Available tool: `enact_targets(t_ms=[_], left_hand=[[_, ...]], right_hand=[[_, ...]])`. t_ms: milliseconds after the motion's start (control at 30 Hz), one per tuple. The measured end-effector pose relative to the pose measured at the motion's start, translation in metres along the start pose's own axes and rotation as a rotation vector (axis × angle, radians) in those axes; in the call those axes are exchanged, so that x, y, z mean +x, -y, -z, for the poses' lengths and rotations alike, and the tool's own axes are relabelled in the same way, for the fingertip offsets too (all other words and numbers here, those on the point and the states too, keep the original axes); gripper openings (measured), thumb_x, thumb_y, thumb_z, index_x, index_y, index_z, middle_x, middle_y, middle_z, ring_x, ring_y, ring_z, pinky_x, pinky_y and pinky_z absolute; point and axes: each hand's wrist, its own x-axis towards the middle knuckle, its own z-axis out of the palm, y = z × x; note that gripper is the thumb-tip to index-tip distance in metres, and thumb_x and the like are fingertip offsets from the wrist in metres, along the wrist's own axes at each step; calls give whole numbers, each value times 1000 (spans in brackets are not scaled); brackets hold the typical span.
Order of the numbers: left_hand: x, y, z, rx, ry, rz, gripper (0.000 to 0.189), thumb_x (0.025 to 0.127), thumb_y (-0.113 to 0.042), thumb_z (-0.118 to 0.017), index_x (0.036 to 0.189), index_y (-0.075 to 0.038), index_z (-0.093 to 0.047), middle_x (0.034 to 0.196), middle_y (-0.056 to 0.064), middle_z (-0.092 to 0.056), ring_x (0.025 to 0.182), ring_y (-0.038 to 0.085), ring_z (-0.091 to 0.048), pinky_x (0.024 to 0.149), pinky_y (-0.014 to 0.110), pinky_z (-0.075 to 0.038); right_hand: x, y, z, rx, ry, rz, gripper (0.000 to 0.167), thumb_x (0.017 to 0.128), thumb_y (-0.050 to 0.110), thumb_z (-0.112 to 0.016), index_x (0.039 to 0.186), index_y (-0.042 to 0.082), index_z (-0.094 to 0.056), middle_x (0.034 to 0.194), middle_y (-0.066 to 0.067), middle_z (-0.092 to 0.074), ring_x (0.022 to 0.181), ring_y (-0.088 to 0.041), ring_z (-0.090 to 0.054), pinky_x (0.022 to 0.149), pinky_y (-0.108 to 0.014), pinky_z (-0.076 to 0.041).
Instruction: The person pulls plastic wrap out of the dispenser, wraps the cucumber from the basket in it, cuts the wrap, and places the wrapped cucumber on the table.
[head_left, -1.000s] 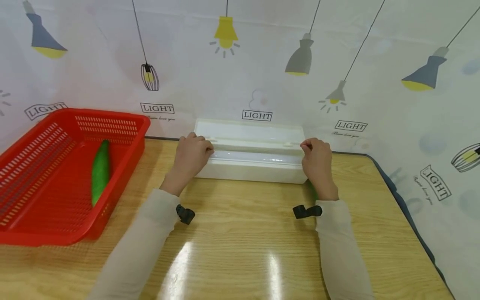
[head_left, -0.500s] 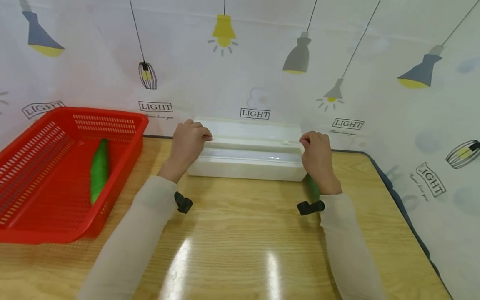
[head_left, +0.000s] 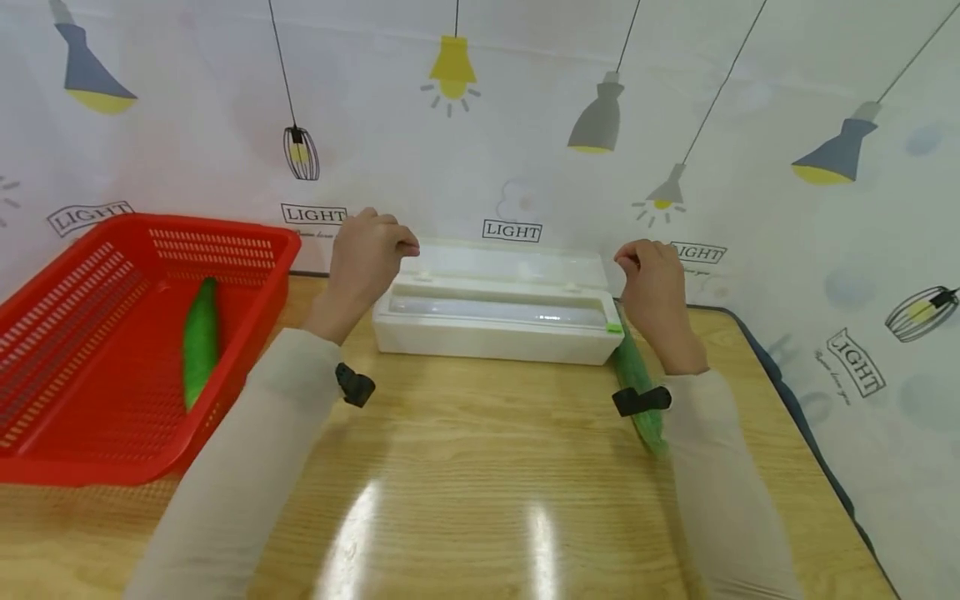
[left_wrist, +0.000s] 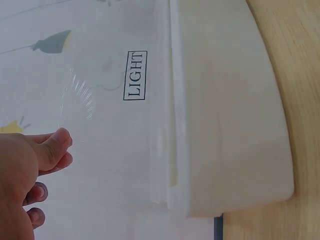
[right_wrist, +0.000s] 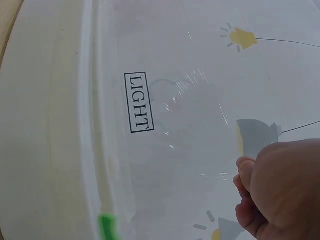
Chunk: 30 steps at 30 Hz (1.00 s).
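Note:
A white cling film dispenser [head_left: 495, 343] sits at the back of the table, its lid [head_left: 517, 265] raised behind it. A roll [head_left: 495, 311] shows inside the long slot. My left hand [head_left: 366, 260] pinches one corner of the clear cling film [left_wrist: 77, 97] between thumb and fingers, above the box's left end. The other corner is pinched by my right hand [head_left: 654, 279], above and just beyond the right end. Creases and glints run through the film [right_wrist: 180, 92] from the fingertips in both wrist views. On the box's right end is a green piece [head_left: 613, 327].
A cucumber [head_left: 637, 383] lies on the table beside the dispenser, partly under my right wrist. At left stands a red plastic basket [head_left: 251, 333] holding a long green vegetable [head_left: 200, 342]. A printed cloth [head_left: 525, 108] hangs close behind the table.
Both hands have risen and moved slightly apart, drawing the cling film up from the dispenser. The slot with its roll, the green piece and more of the right cucumber now show.

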Motion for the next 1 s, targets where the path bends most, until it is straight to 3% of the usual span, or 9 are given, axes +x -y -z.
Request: enact_targets(t_ms=[400,700,1000], left_hand=[[19,-13,30,58,-40,-28,12,88,-14,-70,90,-5,-77,84,10,-71,71,28,-50,64,36,-36],[35,-25,57,70,-90,-60,13,88,-15,-70,91,-5,-77,86,11,-71,74,28,-52,66,37,-37],[42,-38,89,81,-114,-84,17,89,-19,-69,90,-5,-77,87,10,-71,76,29,-52,67,39,-35]], right_hand=[[10,14,30,10,-43,6,17,99,5,-47,95,-6,-60,85,-23,-53,89,-42,-44,83,-55,-33],[20,26,57,-2,-142,111,17,98,6,-50,95,-8,-59,85,-25,-55,86,-43,-46,79,-54,-34],[31,43,85,-55,-192,177,25,99,12,-49,97,-10,-60,86,-25,-56,83,-41,-45,78,-51,-33]])
